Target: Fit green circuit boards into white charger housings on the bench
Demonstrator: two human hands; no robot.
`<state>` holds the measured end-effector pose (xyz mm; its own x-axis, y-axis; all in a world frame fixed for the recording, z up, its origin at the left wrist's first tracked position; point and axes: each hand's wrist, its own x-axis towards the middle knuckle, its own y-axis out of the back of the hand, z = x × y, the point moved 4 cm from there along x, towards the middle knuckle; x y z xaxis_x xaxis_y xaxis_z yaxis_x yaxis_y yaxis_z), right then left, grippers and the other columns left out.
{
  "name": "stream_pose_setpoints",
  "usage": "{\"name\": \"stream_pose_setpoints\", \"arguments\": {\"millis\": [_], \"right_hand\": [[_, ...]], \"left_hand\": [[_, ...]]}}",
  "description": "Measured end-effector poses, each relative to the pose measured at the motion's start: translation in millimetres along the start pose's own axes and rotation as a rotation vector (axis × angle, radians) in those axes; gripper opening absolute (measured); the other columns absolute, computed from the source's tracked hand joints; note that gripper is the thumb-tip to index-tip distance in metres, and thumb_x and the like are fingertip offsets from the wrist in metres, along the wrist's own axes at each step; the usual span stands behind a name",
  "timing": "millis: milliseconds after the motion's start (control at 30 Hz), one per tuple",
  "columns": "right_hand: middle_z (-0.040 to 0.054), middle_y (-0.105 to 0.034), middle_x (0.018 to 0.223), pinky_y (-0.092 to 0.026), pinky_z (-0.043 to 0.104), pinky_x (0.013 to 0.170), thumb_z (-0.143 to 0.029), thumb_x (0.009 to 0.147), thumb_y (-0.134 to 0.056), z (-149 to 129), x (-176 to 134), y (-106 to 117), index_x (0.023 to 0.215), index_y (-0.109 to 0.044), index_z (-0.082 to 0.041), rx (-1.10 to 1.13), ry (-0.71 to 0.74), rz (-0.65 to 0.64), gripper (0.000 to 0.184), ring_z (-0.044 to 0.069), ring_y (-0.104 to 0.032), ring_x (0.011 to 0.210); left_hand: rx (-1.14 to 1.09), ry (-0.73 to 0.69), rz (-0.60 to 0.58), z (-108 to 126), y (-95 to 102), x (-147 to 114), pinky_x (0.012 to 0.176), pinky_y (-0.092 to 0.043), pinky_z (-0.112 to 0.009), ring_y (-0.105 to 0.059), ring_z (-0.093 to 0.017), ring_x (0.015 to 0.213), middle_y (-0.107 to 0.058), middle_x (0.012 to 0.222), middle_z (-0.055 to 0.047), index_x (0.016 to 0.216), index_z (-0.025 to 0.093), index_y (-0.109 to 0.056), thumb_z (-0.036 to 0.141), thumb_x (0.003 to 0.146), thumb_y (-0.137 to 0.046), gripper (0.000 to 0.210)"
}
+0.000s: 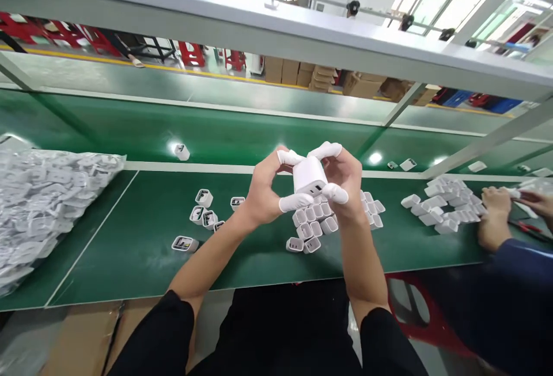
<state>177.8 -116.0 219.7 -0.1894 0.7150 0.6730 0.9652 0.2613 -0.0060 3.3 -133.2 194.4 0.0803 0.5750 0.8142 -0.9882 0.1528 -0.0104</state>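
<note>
Between both hands I hold up a white charger (307, 175), its end with the dark port slots facing me. My left hand (268, 186) grips it from the left, and my right hand (343, 177) from the right. White finger covers sit on the thumb and a fingertip of each hand. Beneath the hands, a group of white charger housings (311, 229) stands on the green bench, partly hidden by my right hand and forearm. Left of my left forearm are several open housings (204, 197) with parts visible inside.
A clear bag of white plastic parts (56, 203) lies at the far left. One housing (182, 152) rests on the green belt (224, 128) behind the bench. To the right, a co-worker's hands (496, 206) work beside another housing group (449, 200). A shelf beam (276, 27) crosses above.
</note>
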Motion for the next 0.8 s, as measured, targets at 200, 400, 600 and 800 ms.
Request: {"name": "stream_pose_setpoints", "arguments": {"millis": [200, 400, 600, 800], "right_hand": [[-0.0008, -0.068, 0.083, -0.053, 0.037, 0.078, -0.075, 0.075, -0.095, 31, 18, -2, 0.088, -0.076, -0.026, -0.04, -0.107, 0.015, 0.055, 0.019, -0.061, 0.078], [-0.0001, -0.069, 0.078, -0.05, 0.034, 0.065, -0.074, 0.088, -0.083, 56, 16, -5, 0.083, -0.072, -0.025, 0.027, -0.307, 0.064, 0.051, 0.017, -0.059, 0.069], [-0.0001, -0.068, 0.084, -0.053, 0.035, 0.073, -0.07, 0.093, -0.082, 49, 13, 2, 0.086, -0.074, -0.025, -0.043, -0.246, 0.02, 0.046, 0.018, -0.061, 0.077], [0.0, -0.064, 0.087, -0.054, 0.036, 0.073, -0.066, 0.098, -0.079, 46, 12, 7, 0.088, -0.075, -0.026, -0.111, -0.182, -0.05, 0.041, 0.019, -0.058, 0.08]], "left_hand": [[0.009, 0.335, 0.016, -24, -0.8, -9, 0.083, -0.066, -0.036, -0.076, -0.022, 0.086, -0.081, 0.098, -0.005, 0.108, 0.022, -0.078, 0.063, 0.078, -0.101, 0.056], [-0.041, 0.496, 0.035, -50, -7.8, -14, 0.088, -0.066, -0.036, -0.077, -0.021, 0.089, -0.081, 0.1, -0.005, 0.103, 0.021, -0.074, 0.062, 0.083, -0.098, 0.052], [-0.063, 0.436, 0.055, -57, -13.3, -21, 0.084, -0.064, -0.036, -0.074, -0.02, 0.086, -0.076, 0.097, -0.003, 0.105, 0.022, -0.072, 0.061, 0.096, -0.086, 0.043], [-0.023, 0.42, 0.056, -48, -15.4, -24, 0.078, -0.061, -0.035, -0.07, -0.019, 0.081, -0.074, 0.093, -0.002, 0.104, 0.022, -0.071, 0.06, 0.098, -0.082, 0.041]]}}
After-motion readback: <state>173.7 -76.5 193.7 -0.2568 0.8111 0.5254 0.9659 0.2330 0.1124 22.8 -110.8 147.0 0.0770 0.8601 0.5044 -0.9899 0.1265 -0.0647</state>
